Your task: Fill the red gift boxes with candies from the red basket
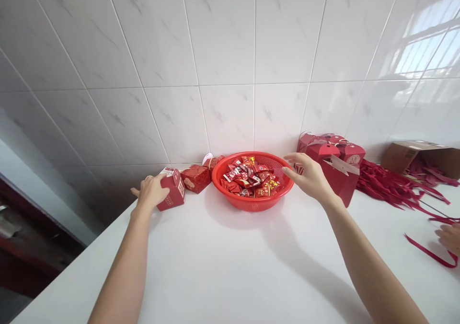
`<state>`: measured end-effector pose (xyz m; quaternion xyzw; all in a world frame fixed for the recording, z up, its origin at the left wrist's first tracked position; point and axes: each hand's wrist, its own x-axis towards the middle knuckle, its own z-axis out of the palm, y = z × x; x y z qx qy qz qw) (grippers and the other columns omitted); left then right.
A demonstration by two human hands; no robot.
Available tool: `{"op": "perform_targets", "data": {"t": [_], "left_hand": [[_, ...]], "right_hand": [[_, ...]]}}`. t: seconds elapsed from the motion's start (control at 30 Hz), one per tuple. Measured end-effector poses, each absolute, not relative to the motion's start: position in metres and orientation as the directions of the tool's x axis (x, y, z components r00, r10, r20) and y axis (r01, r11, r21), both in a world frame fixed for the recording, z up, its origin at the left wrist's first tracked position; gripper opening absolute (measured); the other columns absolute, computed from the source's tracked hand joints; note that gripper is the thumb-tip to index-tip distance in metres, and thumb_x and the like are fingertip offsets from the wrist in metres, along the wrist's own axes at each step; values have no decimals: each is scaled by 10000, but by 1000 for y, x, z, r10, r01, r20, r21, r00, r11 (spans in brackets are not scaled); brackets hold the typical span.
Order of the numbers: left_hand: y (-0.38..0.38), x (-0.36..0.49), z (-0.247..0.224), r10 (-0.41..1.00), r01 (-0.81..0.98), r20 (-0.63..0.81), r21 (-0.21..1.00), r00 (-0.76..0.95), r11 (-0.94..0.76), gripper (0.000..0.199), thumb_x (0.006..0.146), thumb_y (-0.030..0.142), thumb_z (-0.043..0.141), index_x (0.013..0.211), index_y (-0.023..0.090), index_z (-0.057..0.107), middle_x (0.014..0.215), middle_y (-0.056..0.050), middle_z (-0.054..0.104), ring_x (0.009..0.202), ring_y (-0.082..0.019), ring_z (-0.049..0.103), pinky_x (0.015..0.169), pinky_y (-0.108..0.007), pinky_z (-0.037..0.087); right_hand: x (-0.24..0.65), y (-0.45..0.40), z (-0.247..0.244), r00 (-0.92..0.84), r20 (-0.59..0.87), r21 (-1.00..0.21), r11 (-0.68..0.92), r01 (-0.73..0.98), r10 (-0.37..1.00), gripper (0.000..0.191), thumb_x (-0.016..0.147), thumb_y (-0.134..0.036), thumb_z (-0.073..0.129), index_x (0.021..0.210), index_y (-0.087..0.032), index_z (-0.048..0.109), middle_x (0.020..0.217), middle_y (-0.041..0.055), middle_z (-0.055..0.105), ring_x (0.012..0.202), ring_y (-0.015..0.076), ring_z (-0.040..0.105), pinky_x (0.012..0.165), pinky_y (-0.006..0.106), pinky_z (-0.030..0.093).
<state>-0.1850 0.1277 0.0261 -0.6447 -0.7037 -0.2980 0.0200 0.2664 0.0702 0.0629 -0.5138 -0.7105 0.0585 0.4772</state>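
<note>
My left hand is on a red paper candy box at the table's left edge, the thumb against its near side and some fingers out of sight behind it. Right beside that box sits a second patterned red box. In the middle stands a red plastic basket, with several wrapped candies inside. My right hand hovers by the basket's right rim, fingers apart and holding nothing. Behind and beyond it are stacked red boxes, partly covered by the hand.
A heap of dark red ribbons lies right of the boxes, near an open cardboard box. A loose ribbon is near another person's hand at the right edge. A tiled wall bounds the white table behind.
</note>
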Motion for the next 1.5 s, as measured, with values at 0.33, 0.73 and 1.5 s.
{"op": "perform_targets", "data": {"t": [0.33,0.73,1.5], "left_hand": [[62,-120,106,962,796,261,598,-85,-92,105,635,302,573,612,228,644,702,-19,671,728,-231,615,650,-328,473],[15,-13,88,543,278,295,616,786,-737,255,834,157,544,699,216,751,881,-42,677,731,-137,623,676,-258,512],[42,-17,73,714,651,-180,598,677,-467,589,857,448,625,1397,236,527,915,-32,698,856,-213,668,685,-254,479]], "right_hand": [[258,62,63,-108,555,-606,490,627,825,311,840,-389,626,1104,-230,666,1135,93,692,1082,298,635,956,470,492],[235,25,75,-671,359,-627,700,342,649,186,879,-391,699,1017,-293,778,1417,52,569,1353,292,488,1089,440,433],[236,19,66,-640,-199,-465,504,728,742,533,744,-300,774,1262,-268,652,1195,60,687,1001,259,635,683,282,485]]}}
